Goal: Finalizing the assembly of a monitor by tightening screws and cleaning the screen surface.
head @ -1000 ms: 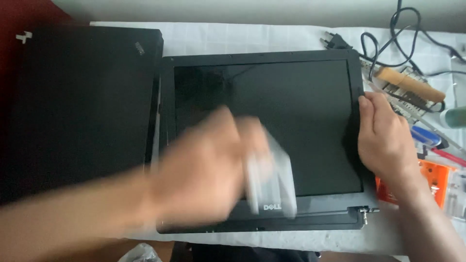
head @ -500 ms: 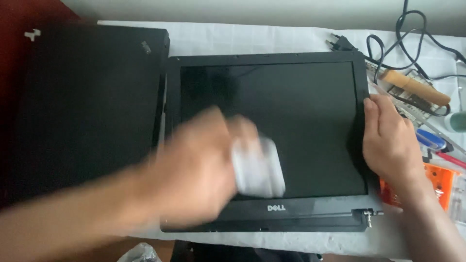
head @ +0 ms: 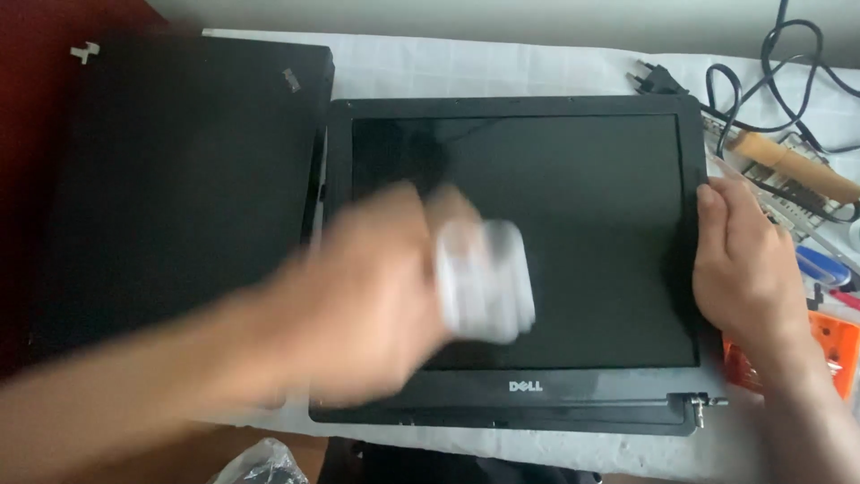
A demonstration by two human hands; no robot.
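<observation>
White cloth covers the bench (head: pixel 502 67), with a dark red surface showing at the upper left of the frame. At the centre lies a detached laptop screen panel (head: pixel 573 179), black-framed, face up, its hinge bar along the lower edge. To its left, just beside it, a closed black laptop (head: pixel 179 179) lies flat and fills the left part of the frame.

The left hand (head: pixel 367 296) comes in from the lower left, blurred by motion, and sits over the lower left part of the screen. Its fingers are curled around a folded white cloth or wipe (head: pixel 484 280), which lies against the dark glass just left of the panel's middle. The blur hides how the fingers wrap it.

The right hand (head: pixel 748 269) rests at the right edge of the frame, palm down, fingers together and bent over the panel's right bezel. It grips nothing else; it lies flat against the panel's side.

In the upper right of the frame a black power cable (head: pixel 788 63) loops across the cloth, its plug (head: pixel 658 81) near the panel's top right corner. Below the cable lies a tool with a wooden handle (head: pixel 793 166), tilted. Further down the right edge, an orange object (head: pixel 838 345) shows partly behind the right wrist. At the bottom edge, left of centre, a crumpled clear plastic bag (head: pixel 260 462) peeks in.
</observation>
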